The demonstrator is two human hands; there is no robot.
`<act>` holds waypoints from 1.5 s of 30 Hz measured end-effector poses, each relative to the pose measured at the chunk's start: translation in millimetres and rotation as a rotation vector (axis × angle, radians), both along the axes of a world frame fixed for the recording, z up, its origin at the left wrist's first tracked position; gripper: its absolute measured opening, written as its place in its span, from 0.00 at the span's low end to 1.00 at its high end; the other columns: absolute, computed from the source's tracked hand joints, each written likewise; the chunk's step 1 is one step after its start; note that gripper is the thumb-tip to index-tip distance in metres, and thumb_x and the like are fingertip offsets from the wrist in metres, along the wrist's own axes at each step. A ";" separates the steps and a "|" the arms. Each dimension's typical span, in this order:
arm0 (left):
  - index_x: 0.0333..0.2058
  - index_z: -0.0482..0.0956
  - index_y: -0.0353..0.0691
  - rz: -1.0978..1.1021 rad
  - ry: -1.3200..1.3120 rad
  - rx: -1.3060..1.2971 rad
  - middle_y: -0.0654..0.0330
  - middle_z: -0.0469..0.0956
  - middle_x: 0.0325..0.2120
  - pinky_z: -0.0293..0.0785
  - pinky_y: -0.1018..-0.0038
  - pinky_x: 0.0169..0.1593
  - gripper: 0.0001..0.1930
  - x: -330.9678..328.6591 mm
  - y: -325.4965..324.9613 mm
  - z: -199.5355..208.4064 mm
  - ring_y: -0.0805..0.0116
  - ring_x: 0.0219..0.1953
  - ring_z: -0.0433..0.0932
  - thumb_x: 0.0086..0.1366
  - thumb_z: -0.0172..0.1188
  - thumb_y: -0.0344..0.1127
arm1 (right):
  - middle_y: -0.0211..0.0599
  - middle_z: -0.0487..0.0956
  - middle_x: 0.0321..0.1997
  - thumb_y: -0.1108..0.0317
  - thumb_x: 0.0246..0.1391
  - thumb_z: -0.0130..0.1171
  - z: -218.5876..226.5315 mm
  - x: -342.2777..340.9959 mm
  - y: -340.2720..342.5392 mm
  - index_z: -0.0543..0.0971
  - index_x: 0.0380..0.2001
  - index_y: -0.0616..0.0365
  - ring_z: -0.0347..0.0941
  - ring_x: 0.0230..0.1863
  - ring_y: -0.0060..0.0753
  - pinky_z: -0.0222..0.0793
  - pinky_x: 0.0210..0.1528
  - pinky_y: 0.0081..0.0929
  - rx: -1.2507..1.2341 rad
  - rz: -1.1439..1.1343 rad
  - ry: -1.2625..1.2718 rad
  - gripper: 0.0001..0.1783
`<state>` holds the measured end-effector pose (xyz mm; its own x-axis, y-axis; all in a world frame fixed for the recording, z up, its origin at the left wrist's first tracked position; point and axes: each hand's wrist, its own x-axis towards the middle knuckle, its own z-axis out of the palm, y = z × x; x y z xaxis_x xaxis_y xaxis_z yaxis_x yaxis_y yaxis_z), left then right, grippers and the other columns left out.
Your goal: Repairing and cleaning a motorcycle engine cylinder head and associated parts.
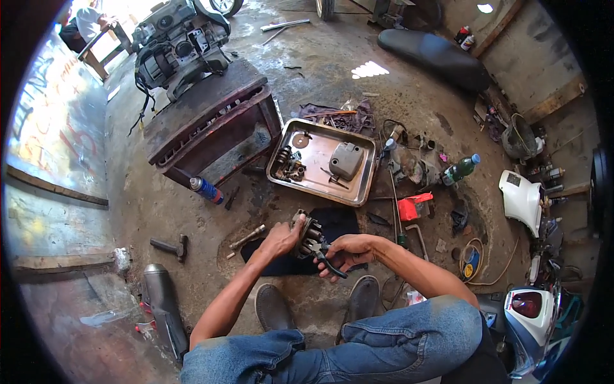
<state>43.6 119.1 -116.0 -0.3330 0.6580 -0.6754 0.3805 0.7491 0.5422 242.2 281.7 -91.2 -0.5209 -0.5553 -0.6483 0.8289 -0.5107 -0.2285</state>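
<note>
My left hand (279, 240) is closed round a dark metal engine part (310, 230) with studs, steadying it over a black cloth (340, 221) on the floor. In my right hand (350, 248) is a pair of pliers (334, 265) with dark handles. Its jaws meet the engine part's near right side; exactly what they grip is too small to tell. Beyond both hands lies a metal tray (314, 187), holding a grey cover (346, 160), a sprocket (300, 141) and several small parts. Left of my left hand a metal rod (247, 236) rests on the floor.
A hammer (173, 247) and an exhaust muffler (162, 307) lie left; a spray can (206, 190) is beside an upturned crate (214, 137) bearing an engine (182, 48). At right are a red box (414, 207), a green bottle (462, 169) and a motorcycle seat (435, 57). A person sits far left.
</note>
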 end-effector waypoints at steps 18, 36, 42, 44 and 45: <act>0.61 0.71 0.41 -0.477 0.501 0.400 0.34 0.80 0.34 0.80 0.49 0.40 0.20 18.3 -11.0 -4.9 0.35 0.38 0.81 0.73 0.51 0.36 | 0.43 0.79 0.50 0.70 0.70 0.47 -10.1 14.9 -9.5 0.71 0.63 0.65 0.79 0.52 0.39 0.78 0.58 0.52 -0.222 -0.188 -0.072 0.21; 0.59 0.76 0.51 -0.293 0.548 0.573 0.37 0.77 0.29 0.75 0.47 0.35 0.19 27.9 -20.7 -28.8 0.35 0.32 0.78 0.75 0.53 0.47 | 0.30 0.73 0.30 0.66 0.66 0.55 17.1 0.4 -59.6 0.74 0.46 0.57 0.73 0.28 0.30 0.73 0.29 0.36 0.566 -0.040 -0.011 0.10; 0.47 0.79 0.18 0.009 0.230 0.184 0.26 0.78 0.45 0.71 0.51 0.60 0.44 33.9 -6.3 7.1 0.31 0.52 0.76 0.70 0.50 0.68 | 0.33 0.75 0.35 0.70 0.68 0.51 14.0 23.1 -62.4 0.69 0.53 0.59 0.75 0.35 0.31 0.74 0.35 0.35 -0.426 -0.549 -0.242 0.12; 0.46 0.79 0.18 -0.034 0.231 0.193 0.26 0.78 0.46 0.71 0.51 0.60 0.44 35.6 -3.6 14.3 0.31 0.53 0.76 0.70 0.50 0.68 | 0.34 0.76 0.36 0.70 0.65 0.51 24.4 20.0 -62.8 0.71 0.52 0.59 0.75 0.36 0.29 0.74 0.38 0.33 0.162 -0.340 -0.199 0.14; 0.46 0.79 0.17 -0.083 0.229 0.208 0.26 0.78 0.46 0.71 0.51 0.60 0.44 37.0 -0.1 18.0 0.31 0.53 0.76 0.70 0.50 0.68 | 0.43 0.81 0.36 0.67 0.64 0.53 13.0 15.9 -65.3 0.72 0.53 0.64 0.80 0.38 0.39 0.77 0.42 0.39 0.707 0.006 0.114 0.17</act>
